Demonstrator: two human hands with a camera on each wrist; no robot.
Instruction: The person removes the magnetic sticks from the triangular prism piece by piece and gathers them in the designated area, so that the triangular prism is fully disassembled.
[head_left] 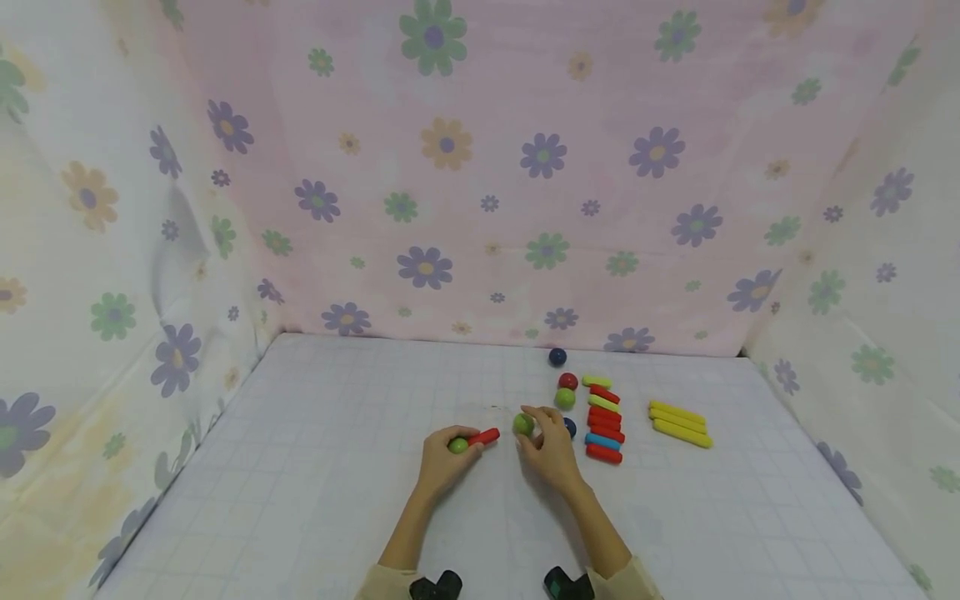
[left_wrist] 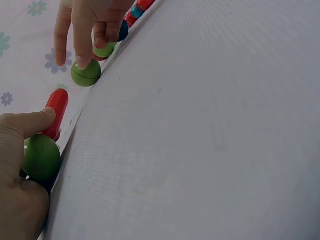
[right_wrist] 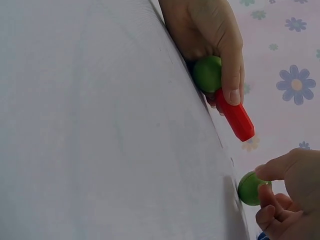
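My left hand (head_left: 442,458) grips a red rod (head_left: 484,436) between thumb and fingers, with a green ball (left_wrist: 42,157) at the rod's near end. In the right wrist view the rod (right_wrist: 236,118) slants away from that ball (right_wrist: 207,74), its free end bare. My right hand (head_left: 551,450) has its thumb and finger curled about a second green ball (head_left: 522,425), which sits on the table a short gap from the rod's tip. The left wrist view shows a fingertip on top of this ball (left_wrist: 86,73).
Right of my right hand lies a column of red, blue and lime rods (head_left: 604,421). Beside it are a red ball (head_left: 567,381), a green ball (head_left: 565,399) and two dark blue balls (head_left: 557,357). Yellow rods (head_left: 681,423) lie farther right. Flowered cloth walls (head_left: 480,308) border the white table (head_left: 337,467).
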